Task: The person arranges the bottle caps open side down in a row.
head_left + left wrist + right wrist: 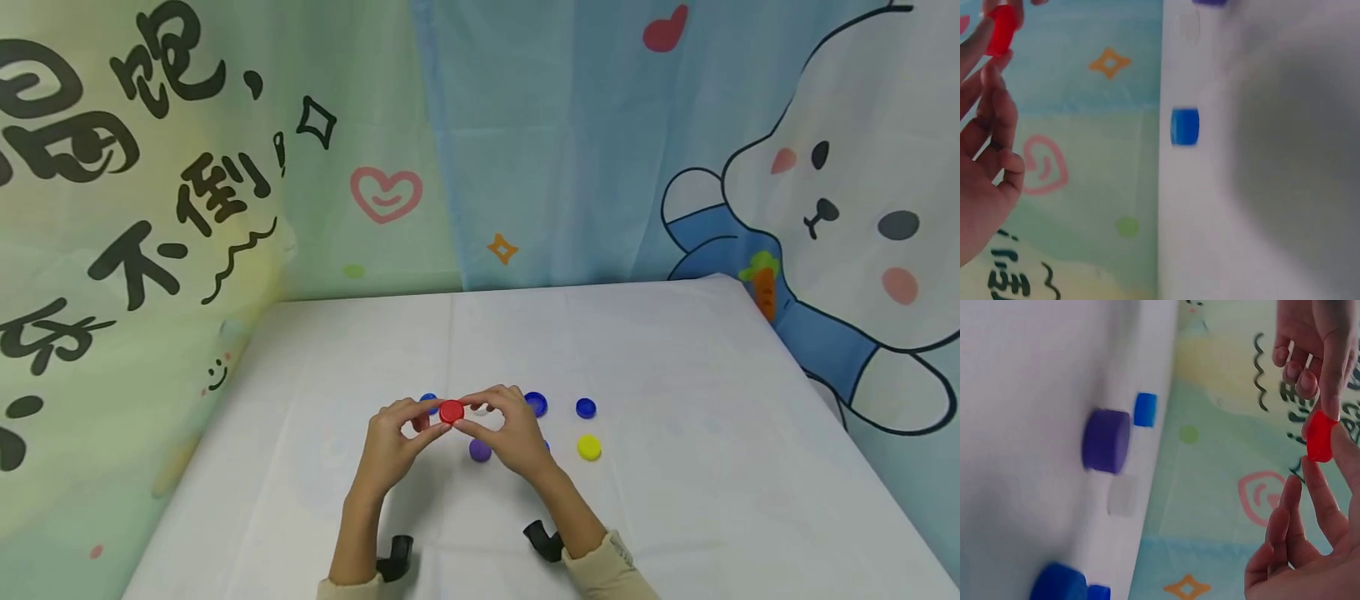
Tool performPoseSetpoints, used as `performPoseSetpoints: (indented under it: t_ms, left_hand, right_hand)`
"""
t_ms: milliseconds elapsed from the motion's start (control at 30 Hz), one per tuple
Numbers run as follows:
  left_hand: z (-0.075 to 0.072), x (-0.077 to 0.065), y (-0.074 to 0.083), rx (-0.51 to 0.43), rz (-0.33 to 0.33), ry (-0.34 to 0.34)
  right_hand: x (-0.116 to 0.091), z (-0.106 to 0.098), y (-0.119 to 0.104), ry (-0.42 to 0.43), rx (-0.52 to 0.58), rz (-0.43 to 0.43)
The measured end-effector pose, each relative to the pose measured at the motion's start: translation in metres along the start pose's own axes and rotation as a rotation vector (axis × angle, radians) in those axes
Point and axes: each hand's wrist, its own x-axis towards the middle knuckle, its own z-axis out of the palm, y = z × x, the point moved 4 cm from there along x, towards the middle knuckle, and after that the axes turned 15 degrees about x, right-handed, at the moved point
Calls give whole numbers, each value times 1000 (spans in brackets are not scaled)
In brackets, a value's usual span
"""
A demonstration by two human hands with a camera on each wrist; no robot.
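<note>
Both hands pinch one small round red bottle cap, raised above the white table. My left hand holds its left side between thumb and fingertips; my right hand holds its right side the same way. In the left wrist view the red cap appears edge-on at the upper left. The right wrist view shows the red cap between the fingertips of both hands. A purple cap lies below, beside the right hand. A blue cap is partly hidden behind the left fingers.
To the right lie a blue cap, a smaller blue one and a yellow cap. The right hand mostly covers another blue cap. A whitish cap stands near the purple one. A printed curtain hangs behind the table.
</note>
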Motion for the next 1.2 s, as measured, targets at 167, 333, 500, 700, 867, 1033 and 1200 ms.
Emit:
performPoseSetpoints:
  t_ms: [167,333,500,700,867,1033,1200]
  left_hand:
    - [-1,-7,-14,91,-80,-101]
    - [5,-15,-27,197,-164,-258]
    - [14,-22,-40,342,-185,-363]
    - [24,-28,-46,444,-151,-399]
    - [28,-30,-45,481,-123,-412]
    - [29,-32,-45,494,-138,-454]
    - [24,-27,-50,442,-206,-503]
  right_hand:
    - [4,17,10,-39,-111,-30]
    - [3,33,23,-117,-263,-40]
    - [6,46,35,-206,-441,-51]
    - [9,57,44,-300,-579,-42]
    - [7,60,47,-322,-659,-60]
    - [5,60,47,-340,-687,-66]
    - [11,56,43,-340,-656,-21]
